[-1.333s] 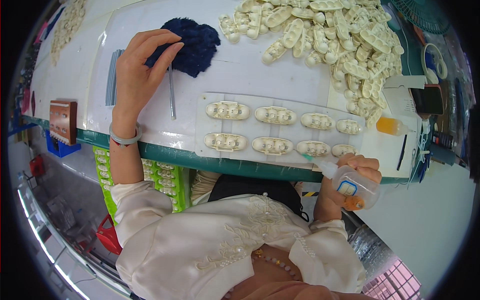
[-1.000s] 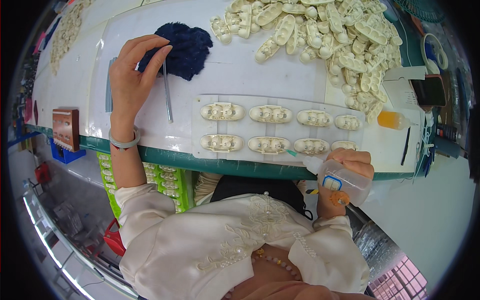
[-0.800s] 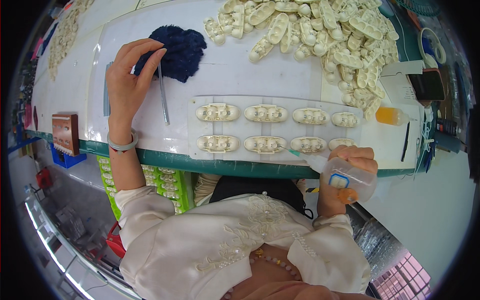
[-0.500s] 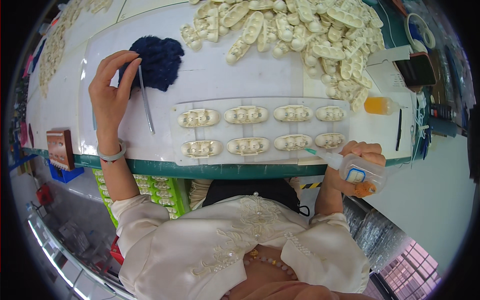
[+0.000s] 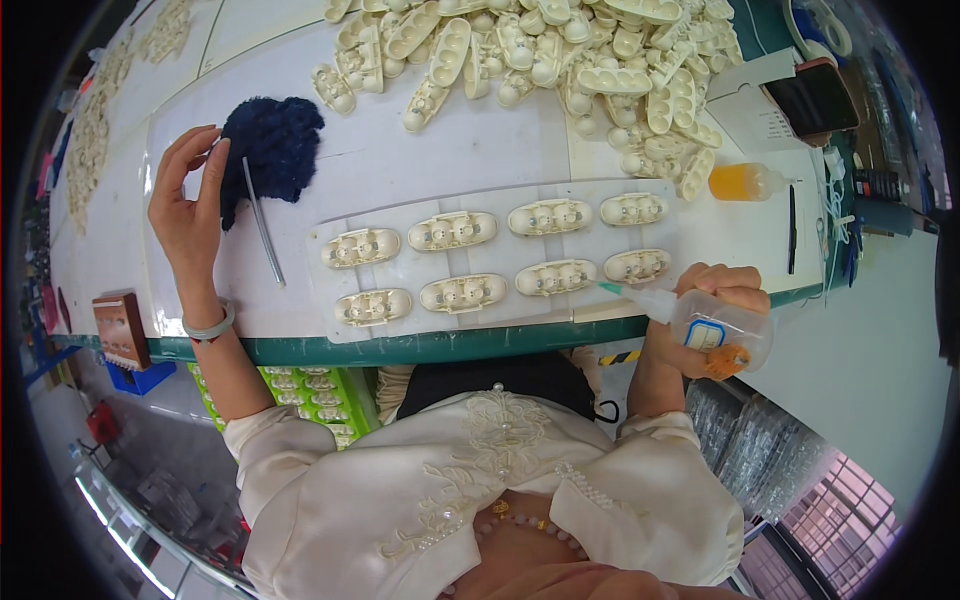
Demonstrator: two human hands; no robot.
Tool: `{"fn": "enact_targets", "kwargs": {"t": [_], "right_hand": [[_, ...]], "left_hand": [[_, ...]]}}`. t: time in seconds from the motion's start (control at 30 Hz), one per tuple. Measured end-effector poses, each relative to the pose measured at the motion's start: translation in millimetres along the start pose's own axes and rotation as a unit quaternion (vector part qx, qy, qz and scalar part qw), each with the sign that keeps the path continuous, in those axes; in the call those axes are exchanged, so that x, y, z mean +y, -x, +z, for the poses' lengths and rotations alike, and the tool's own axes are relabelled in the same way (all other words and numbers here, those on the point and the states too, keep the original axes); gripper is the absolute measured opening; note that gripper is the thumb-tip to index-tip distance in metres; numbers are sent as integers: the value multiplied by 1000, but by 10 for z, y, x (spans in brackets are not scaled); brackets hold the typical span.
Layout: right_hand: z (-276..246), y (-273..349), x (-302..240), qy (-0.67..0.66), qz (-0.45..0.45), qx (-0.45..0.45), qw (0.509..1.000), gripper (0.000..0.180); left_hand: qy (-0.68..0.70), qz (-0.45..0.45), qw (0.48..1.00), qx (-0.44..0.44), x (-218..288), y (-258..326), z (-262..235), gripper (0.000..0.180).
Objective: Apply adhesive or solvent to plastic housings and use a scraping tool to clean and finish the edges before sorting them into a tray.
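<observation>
My right hand (image 5: 715, 295) is wrapped round a clear squeeze bottle (image 5: 745, 325) with a blue-edged label and an orange patch near its base. Its green nozzle tip (image 5: 609, 288) points left, at the right end of a cream oval shell piece (image 5: 556, 278) in the tray's front row. The pale tray (image 5: 480, 252) carries two rows of such pieces with small round cups inside. At left my left hand (image 5: 190, 190) is raised and open, thumb and fingers slightly apart. Beside it lie a dark blue fluffy cloth (image 5: 275, 145) and a slim grey metallic stick (image 5: 263, 225).
A large heap of cream shell parts (image 5: 560, 60) covers the back of the table. Toward the right are an orange-filled bottle (image 5: 740, 182), a black pen (image 5: 792, 230) and a phone (image 5: 815, 98). A brown block (image 5: 120, 330) sits at the left edge; below is a green crate (image 5: 350, 390).
My left thumb and fingers have come away from the stick's upper end, leaving it on the table. The bottle stays in my right hand near the same piece. The whole view has shifted slightly.
</observation>
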State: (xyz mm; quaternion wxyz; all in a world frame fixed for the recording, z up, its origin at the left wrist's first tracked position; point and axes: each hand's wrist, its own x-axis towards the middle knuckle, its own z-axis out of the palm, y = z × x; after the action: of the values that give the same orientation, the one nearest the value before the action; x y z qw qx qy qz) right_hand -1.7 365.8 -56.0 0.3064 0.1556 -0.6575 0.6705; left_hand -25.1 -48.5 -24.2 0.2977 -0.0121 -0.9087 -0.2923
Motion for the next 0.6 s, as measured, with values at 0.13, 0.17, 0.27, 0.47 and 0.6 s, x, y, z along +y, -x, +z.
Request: {"fn": "enact_targets", "kwargs": {"t": [0.13,0.17,0.27,0.47,0.6], "right_hand": [[-93,13,30,-4,-24,-3,1000,50],[-100,18,30,-3,-24,0,1000,50],[-99,31,39,-7,-25,-32,999,47],[-103,22,-26,-13,24,-35,999,41],[-208,-45,50,17,-10,38,999,57]], "left_hand": [[3,-12,1000,2,-50,3,4,17],[2,-13,1000,3,-58,4,10,17],[-2,-17,1000,2,-80,13,22,18],[-1,-24,1000,2,-123,17,28,18],[6,-35,999,6,-199,13,28,17]]}}
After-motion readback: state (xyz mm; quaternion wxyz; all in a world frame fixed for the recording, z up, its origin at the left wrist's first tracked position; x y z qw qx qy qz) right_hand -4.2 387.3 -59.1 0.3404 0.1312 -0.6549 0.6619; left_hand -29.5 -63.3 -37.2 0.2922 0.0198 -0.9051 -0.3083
